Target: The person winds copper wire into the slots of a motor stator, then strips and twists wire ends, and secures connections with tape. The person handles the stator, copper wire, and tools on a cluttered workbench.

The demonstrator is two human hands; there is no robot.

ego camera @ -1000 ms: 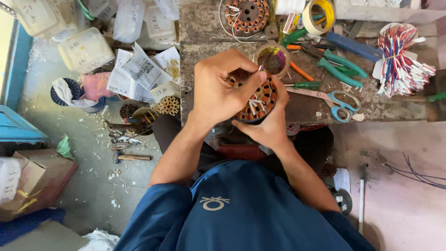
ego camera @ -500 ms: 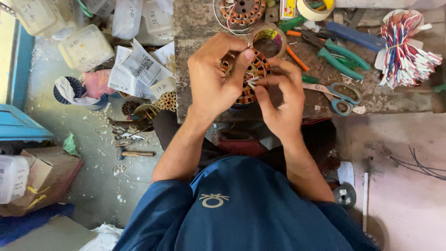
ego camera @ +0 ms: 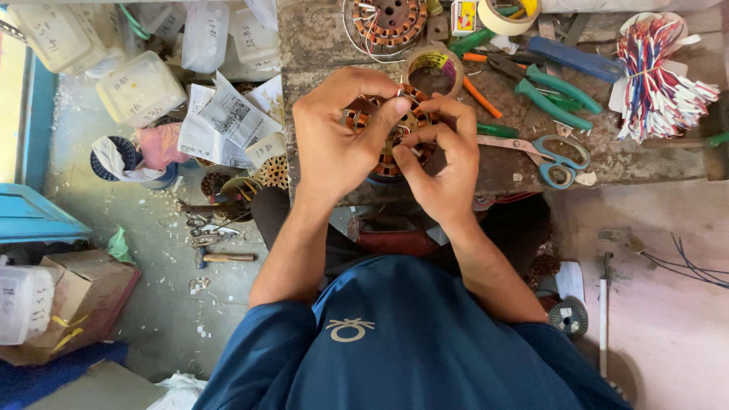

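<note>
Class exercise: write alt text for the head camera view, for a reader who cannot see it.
Seen from above, a person's left hand and right hand both grip a round copper-wound coil at a worn workbench; scissors, pliers and striped wires lie to the right.

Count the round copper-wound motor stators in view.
2. One round copper-wound stator sits between both hands, the left hand and right hand gripping it. A second copper-wound stator lies at the bench's far edge. Others may be hidden.

Person, head view: dark blue short-sleeved T-shirt [ego camera: 410, 349], small pale ring-shaped emblem [ego camera: 350, 329] at chest centre; sleeves end at 7 and 5 o'clock; forearms bare.
</note>
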